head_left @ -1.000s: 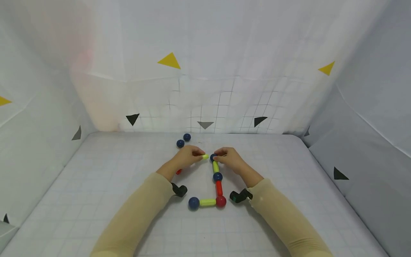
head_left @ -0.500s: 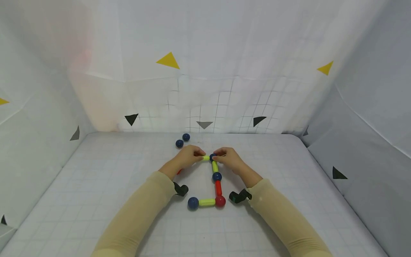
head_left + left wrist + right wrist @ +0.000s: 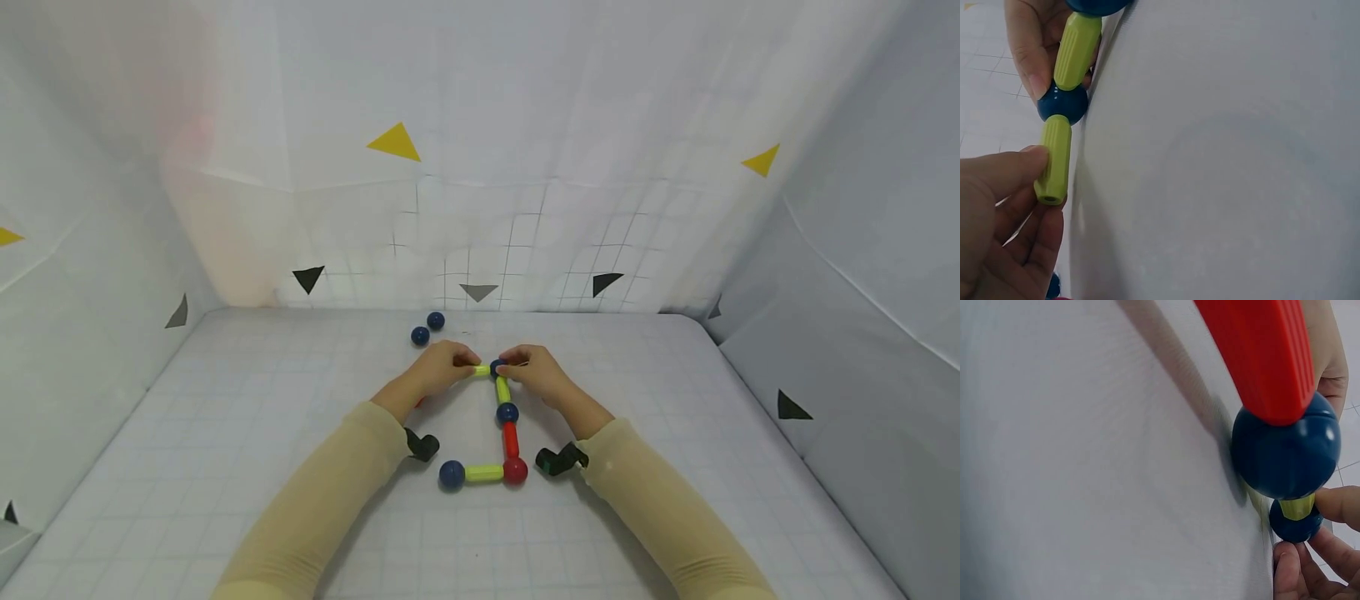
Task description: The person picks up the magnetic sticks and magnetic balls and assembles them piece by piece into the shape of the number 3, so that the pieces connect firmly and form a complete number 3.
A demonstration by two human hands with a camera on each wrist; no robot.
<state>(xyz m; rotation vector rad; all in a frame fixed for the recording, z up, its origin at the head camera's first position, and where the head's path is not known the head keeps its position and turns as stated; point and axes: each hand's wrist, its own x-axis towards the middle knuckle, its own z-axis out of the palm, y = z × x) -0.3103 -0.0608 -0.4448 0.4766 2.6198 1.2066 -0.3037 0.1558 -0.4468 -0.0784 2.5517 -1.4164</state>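
Observation:
My left hand (image 3: 441,368) pinches a yellow-green magnetic rod (image 3: 1055,159) between thumb and fingers. That rod's far end meets a blue ball (image 3: 1063,105), which my right hand (image 3: 538,372) grips with its fingertips. From this ball a second yellow-green rod (image 3: 503,389) runs toward the front to another blue ball (image 3: 1287,447). A red rod (image 3: 1266,353) links that one to a red ball (image 3: 515,471). Leftward from the red ball, a third yellow-green rod (image 3: 483,473) ends at a blue ball (image 3: 452,475).
Two loose blue balls, a nearer one (image 3: 420,336) and a farther one (image 3: 436,320), lie behind my left hand. A bit of red (image 3: 420,402) shows from under my left wrist. White sheeting (image 3: 480,233) with yellow and black triangles rises behind and beside the table (image 3: 225,467).
My left hand has brought its yellow-green rod slightly right, closing the gap to the blue ball. The right hand has held the ball in nearly the same place.

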